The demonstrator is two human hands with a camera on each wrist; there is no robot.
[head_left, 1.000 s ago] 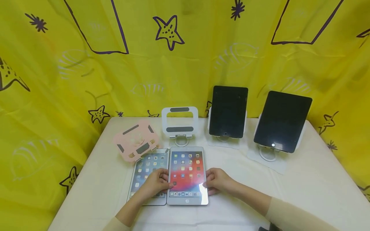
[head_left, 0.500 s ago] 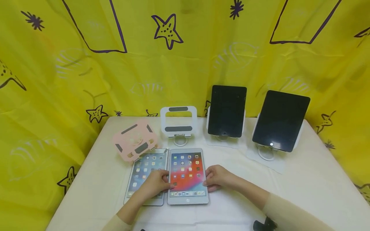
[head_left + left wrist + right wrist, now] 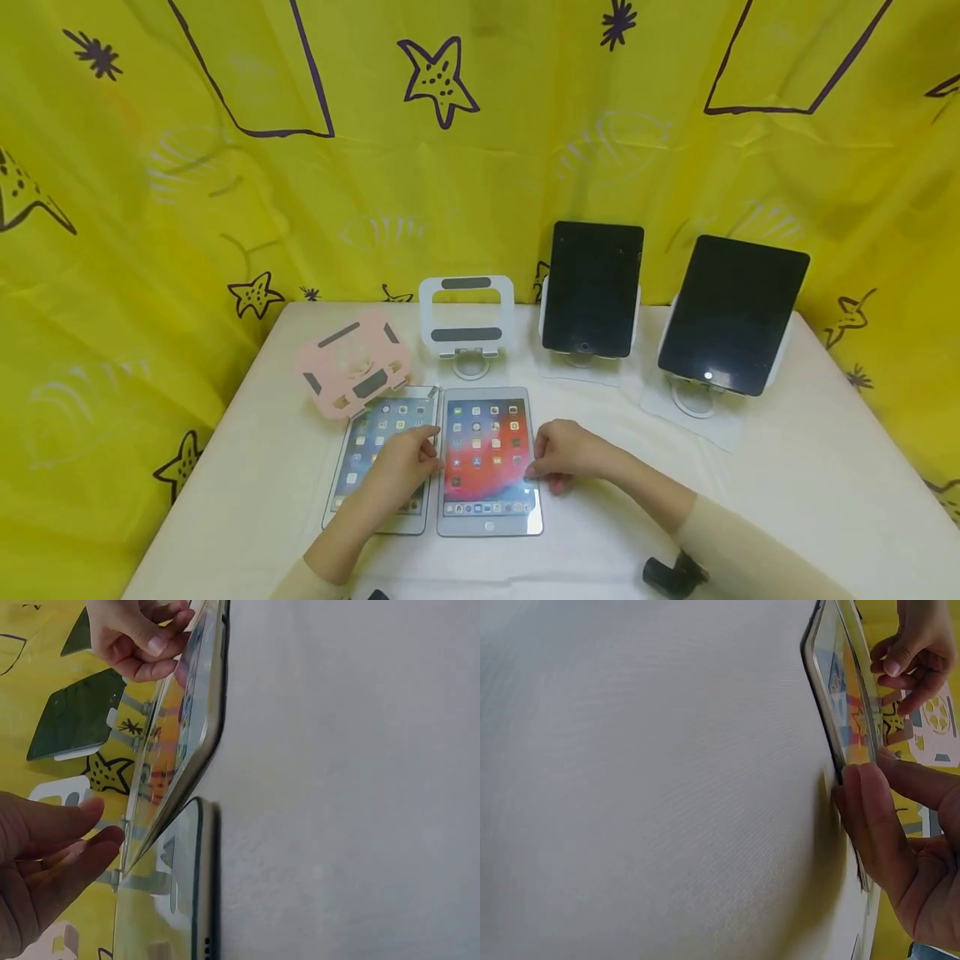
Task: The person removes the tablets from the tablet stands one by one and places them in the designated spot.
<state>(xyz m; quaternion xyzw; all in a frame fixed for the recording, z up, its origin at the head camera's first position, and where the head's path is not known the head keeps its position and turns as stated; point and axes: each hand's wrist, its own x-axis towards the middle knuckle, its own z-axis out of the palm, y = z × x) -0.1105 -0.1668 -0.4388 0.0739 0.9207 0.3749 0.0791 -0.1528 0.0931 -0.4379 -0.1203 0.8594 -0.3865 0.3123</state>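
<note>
A small tablet with a lit red home screen (image 3: pixel 486 458) lies on the white table (image 3: pixel 787 500), and both hands hold it by its long edges. My left hand (image 3: pixel 401 471) pinches the left edge, and the wrist lies over a second lit tablet (image 3: pixel 371 446) beside it. My right hand (image 3: pixel 566 454) grips the right edge. In the left wrist view the red-screen tablet (image 3: pixel 184 742) tilts slightly off the table; the left hand (image 3: pixel 52 862) is at its near edge and the right hand (image 3: pixel 139 637) at its far edge. In the right wrist view the right hand (image 3: pixel 900 847) curls round the tablet (image 3: pixel 840 690).
A pink stand (image 3: pixel 352 362) and a white stand (image 3: pixel 467 317) stand behind the lit tablets. Two dark tablets (image 3: pixel 592 287) (image 3: pixel 731 312) rest upright on stands at the back right. A yellow curtain (image 3: pixel 150 208) surrounds the table. A black object (image 3: pixel 671 573) sits at the front edge.
Both hands have slid a little farther along the red-screen tablet's side edges. The tablet itself has barely shifted.
</note>
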